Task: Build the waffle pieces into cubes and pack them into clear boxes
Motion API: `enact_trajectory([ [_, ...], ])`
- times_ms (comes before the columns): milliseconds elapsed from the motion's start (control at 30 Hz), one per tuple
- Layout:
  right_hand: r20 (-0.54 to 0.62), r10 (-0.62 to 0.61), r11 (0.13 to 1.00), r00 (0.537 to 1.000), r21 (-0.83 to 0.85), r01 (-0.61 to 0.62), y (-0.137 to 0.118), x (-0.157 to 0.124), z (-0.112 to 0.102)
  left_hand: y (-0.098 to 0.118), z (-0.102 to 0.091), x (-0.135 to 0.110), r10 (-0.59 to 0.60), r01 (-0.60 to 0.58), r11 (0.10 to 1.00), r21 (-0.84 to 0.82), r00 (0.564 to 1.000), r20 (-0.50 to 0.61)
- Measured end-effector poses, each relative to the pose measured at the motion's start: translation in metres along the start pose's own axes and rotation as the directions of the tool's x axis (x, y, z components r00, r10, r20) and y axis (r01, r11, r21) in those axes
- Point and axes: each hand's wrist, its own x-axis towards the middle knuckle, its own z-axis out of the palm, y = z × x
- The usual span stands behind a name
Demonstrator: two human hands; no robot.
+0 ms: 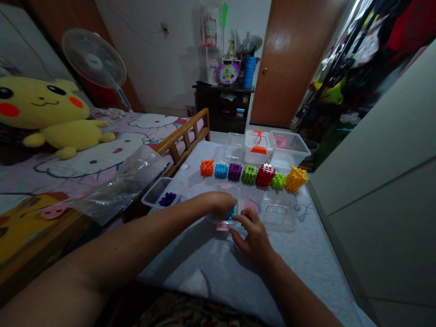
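Note:
A small clear plastic box [237,193] with pink latches [223,226] stands on the bed in front of me. My left hand [222,203] reaches down into it, its fingers mostly hidden. Blue plastic pieces [230,213] show beside those fingers; whether any are gripped is hidden. At the near right corner of the box, my right hand [252,232] has its thumb and forefinger around the edge. Behind the box runs a row of block cubes: orange [206,168], blue [220,170], purple [235,172], green [249,175], dark red [265,175], light green [278,181] and yellow [296,179].
An open tub [150,198] with purple pieces [168,199] lies at left. A clear lid [279,219] rests at right. Larger containers, including an orange-latched box [258,152] and an open bin [289,145], stand behind. A wooden rail [184,136] borders the left side.

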Motion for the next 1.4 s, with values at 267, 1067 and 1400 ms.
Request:
enact_trajectory([
  [267,-0.013,0.016,1.0,1.0,0.008,-0.016,0.001,0.002,0.0,-0.006,-0.024,-0.002,0.011,-0.005,0.999,-0.037,0.99,0.144],
  [1067,-0.028,-0.022,1.0,0.999,0.005,0.022,-0.003,0.002,-0.004,-0.046,-0.056,-0.033,-0.192,0.138,0.98,-0.142,0.835,-0.516],
  [1400,-0.063,-0.015,1.0,0.998,0.008,0.016,-0.004,0.002,-0.01,-0.101,-0.053,0.031,-0.384,0.361,0.922,-0.136,0.823,-0.419],
])
